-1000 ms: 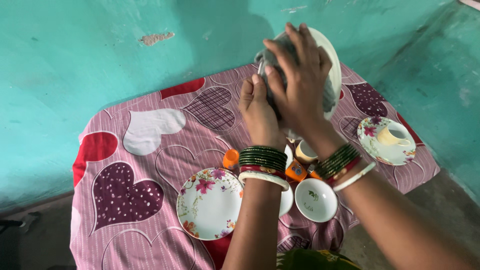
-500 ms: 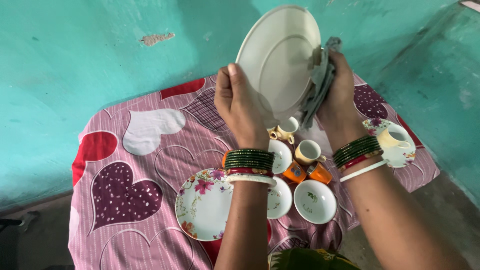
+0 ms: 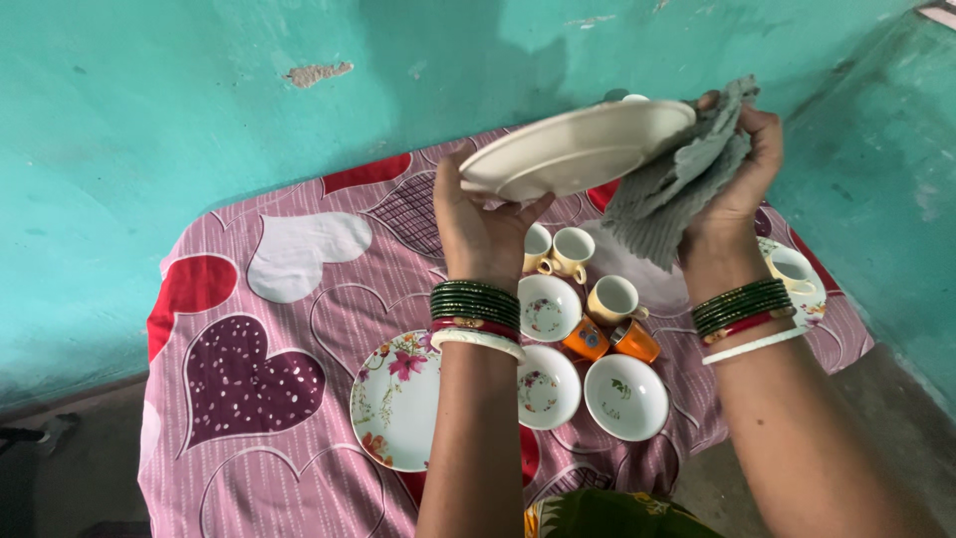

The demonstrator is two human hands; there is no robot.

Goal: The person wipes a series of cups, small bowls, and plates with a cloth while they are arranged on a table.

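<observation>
While the left hand (image 3: 485, 224) closes its grip on the near rim of a cream plate (image 3: 578, 149) held nearly flat above the tabletop (image 3: 259, 399), the right hand (image 3: 739, 184) clutches a grey cloth (image 3: 672, 194) against the plate's far-right rim.

No packages, labels, signs or screens show anywhere in this view.
</observation>
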